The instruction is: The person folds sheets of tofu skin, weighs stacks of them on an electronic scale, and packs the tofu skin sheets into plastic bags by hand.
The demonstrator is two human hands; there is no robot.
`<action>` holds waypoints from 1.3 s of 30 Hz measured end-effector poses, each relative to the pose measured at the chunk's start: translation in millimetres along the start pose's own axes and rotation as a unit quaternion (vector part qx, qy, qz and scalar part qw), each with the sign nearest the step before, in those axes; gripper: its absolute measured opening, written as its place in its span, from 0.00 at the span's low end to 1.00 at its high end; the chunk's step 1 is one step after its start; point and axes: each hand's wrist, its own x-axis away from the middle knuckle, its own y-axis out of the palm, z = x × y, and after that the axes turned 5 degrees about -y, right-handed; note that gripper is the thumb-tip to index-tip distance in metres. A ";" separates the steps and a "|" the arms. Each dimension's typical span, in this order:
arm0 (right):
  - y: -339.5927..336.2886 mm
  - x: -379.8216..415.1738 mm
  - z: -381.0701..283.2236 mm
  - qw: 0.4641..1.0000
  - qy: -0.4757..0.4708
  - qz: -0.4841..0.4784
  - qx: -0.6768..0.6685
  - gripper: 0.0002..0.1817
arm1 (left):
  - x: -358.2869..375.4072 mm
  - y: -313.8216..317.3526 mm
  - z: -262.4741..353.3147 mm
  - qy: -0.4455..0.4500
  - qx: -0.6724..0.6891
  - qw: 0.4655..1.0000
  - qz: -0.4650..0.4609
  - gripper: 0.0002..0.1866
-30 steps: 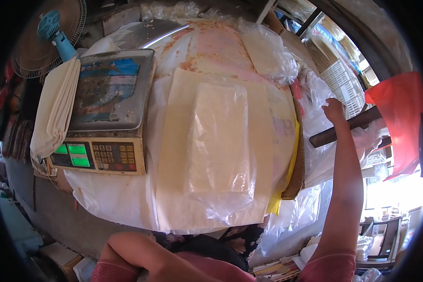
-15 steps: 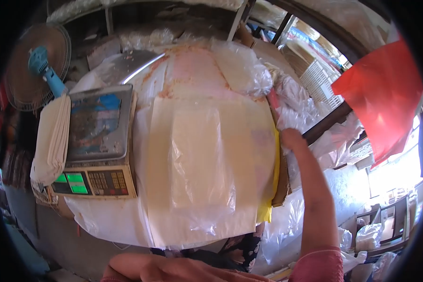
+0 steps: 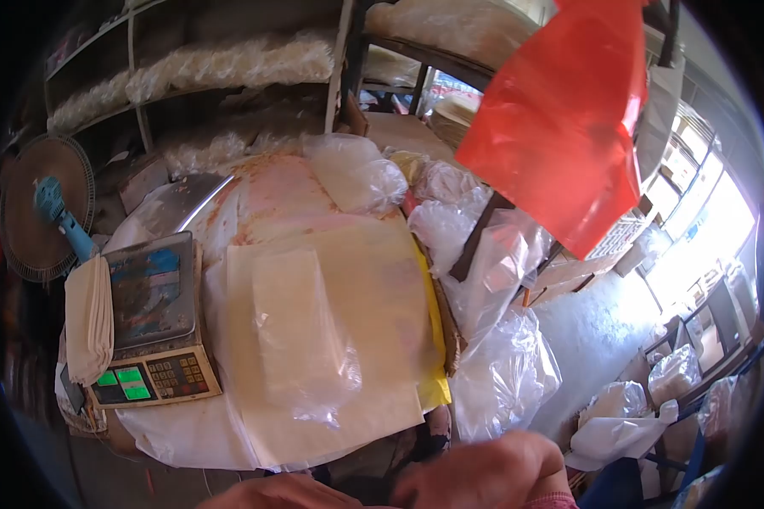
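Note:
My right hand (image 3: 437, 485) is low at the bottom edge, close to my body and smeared by motion; its fingers cannot be made out. My left arm or hand (image 3: 284, 494) shows only as a strip of skin at the bottom edge, with no fingers visible. In front of both, apart from them, a clear plastic bag (image 3: 293, 322) lies flat on a stack of cream sheets (image 3: 382, 297) on the table. A yellow sheet (image 3: 435, 386) sticks out along the stack's right side.
A scale (image 3: 157, 288) with lit green displays stands at the left, folded cream bags (image 3: 89, 322) hanging over its side. Behind it is a fan (image 3: 51, 204). A red plastic sheet (image 3: 560, 127) hangs at upper right. Clear plastic bags (image 3: 505, 373) hang beside the table's right edge.
My right hand has left the plastic at the table's right side and drawn back toward my body. The view has swung to the right and up, showing more shelf and floor.

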 end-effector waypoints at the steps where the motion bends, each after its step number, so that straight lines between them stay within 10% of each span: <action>1: 11.8 -4.1 -2.8 0.980 -0.116 -0.058 -0.153 0.14 | -1.3 6.8 -4.1 -0.003 -0.003 1.000 -0.004 0.50; 2: 24.8 25.1 -1.6 0.980 -0.118 -0.059 -0.148 0.14 | -1.9 13.4 -8.7 0.006 -0.008 0.998 0.054 0.49; 4: 42.7 80.7 4.1 0.954 0.063 0.291 -0.048 0.08 | 0.2 22.9 -16.2 0.016 -0.021 0.993 0.113 0.48; 6: 5.2 69.5 6.9 0.881 0.012 0.452 0.137 0.07 | 3.1 25.8 -26.2 0.009 0.012 0.991 0.131 0.47; 7: -17.7 65.6 6.9 0.715 0.225 0.567 0.340 0.10 | 4.6 26.8 -34.0 0.013 0.007 0.991 0.133 0.47; 10: -99.0 142.8 94.8 0.448 0.202 0.564 0.664 0.25 | 5.4 29.3 -50.3 0.041 0.014 0.985 0.168 0.47; 13: -132.1 171.1 132.8 0.410 0.297 0.544 0.669 0.29 | 2.8 34.5 -55.3 0.032 -0.002 0.985 0.171 0.46; 19: -99.5 147.4 89.7 0.451 0.295 0.578 0.612 0.10 | 6.3 4.1 -85.9 0.096 -0.009 0.988 0.118 0.37; 22: -54.0 121.7 61.2 0.601 0.316 0.554 0.482 0.09 | -0.4 -26.9 -100.1 0.011 0.023 0.996 0.084 0.40; 27: 57.4 71.1 98.1 0.764 0.166 0.344 0.520 0.10 | -57.3 -48.7 -119.5 0.061 -0.265 0.884 0.379 0.30; 30: 92.6 68.5 102.0 0.831 0.297 0.288 0.372 0.07 | -54.7 -51.2 -116.9 0.036 -0.243 0.874 0.419 0.24; 39: 38.6 52.6 42.0 0.765 0.195 0.446 0.423 0.13 | -5.9 -45.5 -114.5 0.063 -0.093 0.895 0.432 0.21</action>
